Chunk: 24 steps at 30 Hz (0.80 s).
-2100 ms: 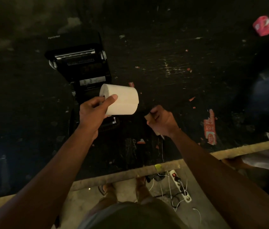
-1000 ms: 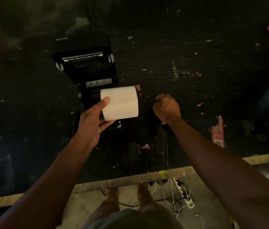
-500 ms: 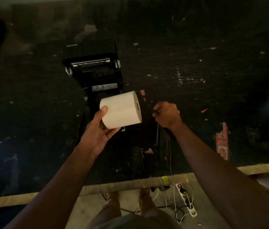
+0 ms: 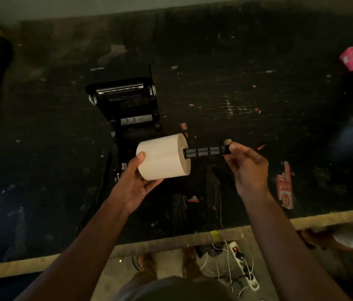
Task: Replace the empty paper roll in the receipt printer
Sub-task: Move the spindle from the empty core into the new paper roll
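Note:
A black Xprinter receipt printer (image 4: 127,105) stands on the dark table with its lid swung open toward the back. My left hand (image 4: 135,181) holds a full white paper roll (image 4: 163,156) on its side, just in front of the printer. My right hand (image 4: 247,166) grips the right end of a black spindle (image 4: 207,151), whose left tip sits at the roll's core hole. A small brown piece, perhaps the old cardboard core (image 4: 227,141), shows just behind my right fingers.
The black table (image 4: 236,94) is scuffed and dotted with red scraps; a red wrapper (image 4: 285,187) lies at right and a pink object (image 4: 352,58) at far right. Its wooden front edge (image 4: 171,240) runs below my arms. A power strip (image 4: 242,263) with cables lies on the floor.
My right hand has drawn back to the right and now holds the black spindle level, its tip at the roll's core. The left hand turned the roll's end toward it.

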Available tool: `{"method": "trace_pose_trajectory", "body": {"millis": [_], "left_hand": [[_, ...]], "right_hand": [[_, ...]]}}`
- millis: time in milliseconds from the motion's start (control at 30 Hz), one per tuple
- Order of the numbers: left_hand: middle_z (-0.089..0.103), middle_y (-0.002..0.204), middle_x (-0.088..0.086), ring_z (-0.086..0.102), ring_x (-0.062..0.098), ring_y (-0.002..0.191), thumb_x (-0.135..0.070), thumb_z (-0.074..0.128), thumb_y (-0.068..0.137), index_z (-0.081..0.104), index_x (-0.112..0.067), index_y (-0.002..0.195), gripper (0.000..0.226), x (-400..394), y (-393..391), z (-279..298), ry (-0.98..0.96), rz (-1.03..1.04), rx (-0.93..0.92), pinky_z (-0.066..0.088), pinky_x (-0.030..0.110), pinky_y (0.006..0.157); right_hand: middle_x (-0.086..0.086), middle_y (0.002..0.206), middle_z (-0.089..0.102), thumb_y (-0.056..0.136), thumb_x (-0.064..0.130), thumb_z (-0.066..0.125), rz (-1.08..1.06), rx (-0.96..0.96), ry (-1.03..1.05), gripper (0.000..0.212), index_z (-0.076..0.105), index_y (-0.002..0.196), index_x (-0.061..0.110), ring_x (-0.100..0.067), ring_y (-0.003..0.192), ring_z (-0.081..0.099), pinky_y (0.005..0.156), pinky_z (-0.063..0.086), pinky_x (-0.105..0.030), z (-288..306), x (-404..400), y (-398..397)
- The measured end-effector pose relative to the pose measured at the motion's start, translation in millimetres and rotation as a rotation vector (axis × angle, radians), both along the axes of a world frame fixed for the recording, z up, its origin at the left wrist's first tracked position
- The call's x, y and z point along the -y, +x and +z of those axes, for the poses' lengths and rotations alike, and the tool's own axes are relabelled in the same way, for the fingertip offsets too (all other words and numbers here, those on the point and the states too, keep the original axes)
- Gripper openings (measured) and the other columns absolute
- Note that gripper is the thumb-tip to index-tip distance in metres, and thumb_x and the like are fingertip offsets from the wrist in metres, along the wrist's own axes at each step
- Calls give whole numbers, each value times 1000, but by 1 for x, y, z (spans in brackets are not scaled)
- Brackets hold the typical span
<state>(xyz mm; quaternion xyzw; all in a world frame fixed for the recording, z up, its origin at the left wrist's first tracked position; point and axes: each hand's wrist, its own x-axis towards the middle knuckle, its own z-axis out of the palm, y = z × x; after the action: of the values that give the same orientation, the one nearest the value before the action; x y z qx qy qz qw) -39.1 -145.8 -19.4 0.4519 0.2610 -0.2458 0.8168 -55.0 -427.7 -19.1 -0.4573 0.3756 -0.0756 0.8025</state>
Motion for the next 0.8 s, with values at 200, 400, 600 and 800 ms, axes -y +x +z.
{"method": "trace_pose_trajectory", "body": {"millis": [200, 400, 600, 800], "left_hand": [[77, 120, 10, 72, 30, 112, -40, 82, 74, 69, -25, 116, 46, 5, -7, -2, 80, 6, 3, 61, 46, 86], [72, 125, 11, 74, 27, 108, -43, 83, 71, 67, -21, 119, 55, 15, -12, 0, 116, -18, 20, 62, 40, 81], [77, 118, 9, 75, 26, 105, -42, 81, 74, 67, -22, 114, 47, 19, -17, -2, 117, -42, 28, 62, 43, 84], [79, 114, 5, 72, 29, 112, -40, 76, 79, 65, -26, 119, 44, 8, -20, -13, 74, -11, 9, 60, 46, 88]], "right_hand": [[-6, 117, 78, 90, 4, 75, 73, 147, -289, 19, 79, 104, 16, -16, 113, 74, 78, 62, -22, 7, -12, -17], [0, 108, 81, 90, 1, 75, 232, 206, -254, 23, 82, 101, 20, -17, 106, 77, 82, 64, -28, -2, -38, -25], [2, 108, 82, 88, 4, 78, 344, 263, -379, 23, 82, 107, 17, -13, 109, 76, 90, 60, -24, -19, -48, -27], [1, 109, 78, 95, 21, 71, 370, -135, -999, 17, 76, 111, 18, -12, 101, 75, 91, 62, -38, -60, 6, -38]]}}
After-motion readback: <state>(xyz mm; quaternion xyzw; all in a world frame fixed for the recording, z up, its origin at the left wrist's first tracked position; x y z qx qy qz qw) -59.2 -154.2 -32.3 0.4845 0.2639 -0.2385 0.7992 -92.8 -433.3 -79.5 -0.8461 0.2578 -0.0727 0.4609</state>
